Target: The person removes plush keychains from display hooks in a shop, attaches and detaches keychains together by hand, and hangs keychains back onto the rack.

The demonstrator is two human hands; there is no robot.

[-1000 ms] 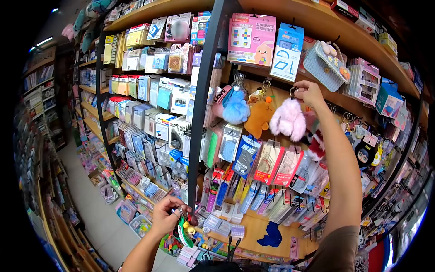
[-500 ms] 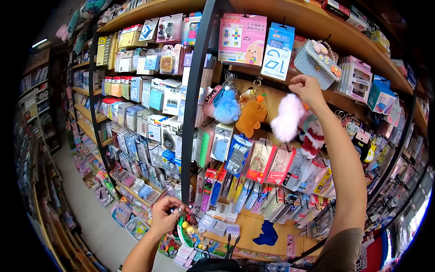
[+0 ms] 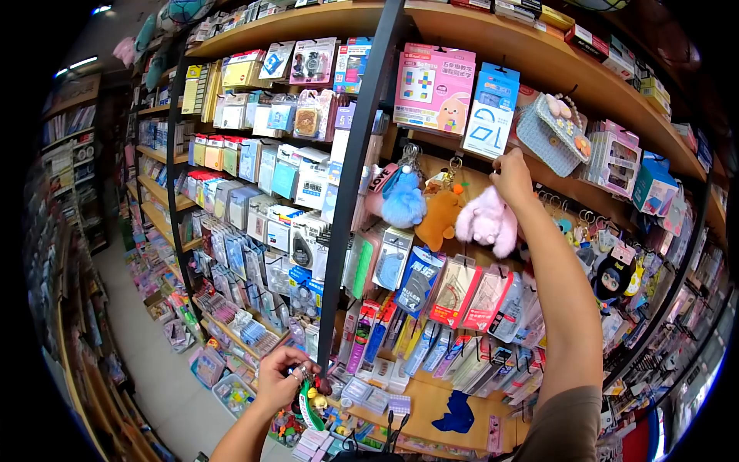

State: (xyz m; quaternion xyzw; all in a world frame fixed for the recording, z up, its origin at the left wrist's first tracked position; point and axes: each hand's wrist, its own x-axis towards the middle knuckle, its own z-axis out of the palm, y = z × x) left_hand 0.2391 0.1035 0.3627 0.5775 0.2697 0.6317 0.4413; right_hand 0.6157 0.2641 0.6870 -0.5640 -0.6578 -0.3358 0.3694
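Observation:
My right hand [image 3: 511, 179] is raised to the hanging display, its fingers pinched at the top of a pink plush keychain [image 3: 489, 223] with long floppy ears. Just left of that plush hang a brown plush keychain [image 3: 439, 219] and a fluffy blue one [image 3: 402, 202]. Low on the left, my left hand [image 3: 280, 377] is closed around the metal rings of a bunch of keychains [image 3: 312, 400], which includes a green strap and small yellow and dark red figures. The ring in my right fingers is hidden.
A black shelf post [image 3: 356, 185] stands between two hanging racks. Ruler packs [image 3: 422, 281] hang below the plushes, and a light blue knitted bag [image 3: 553, 131] hangs at upper right. More keychains [image 3: 608, 269] hang behind my right forearm. An aisle floor [image 3: 146, 308] runs along the left.
My right hand has moved left along the rack with the pink plush, closer to the brown one. The plush has turned and its ears now show. My left hand still grips its bunch.

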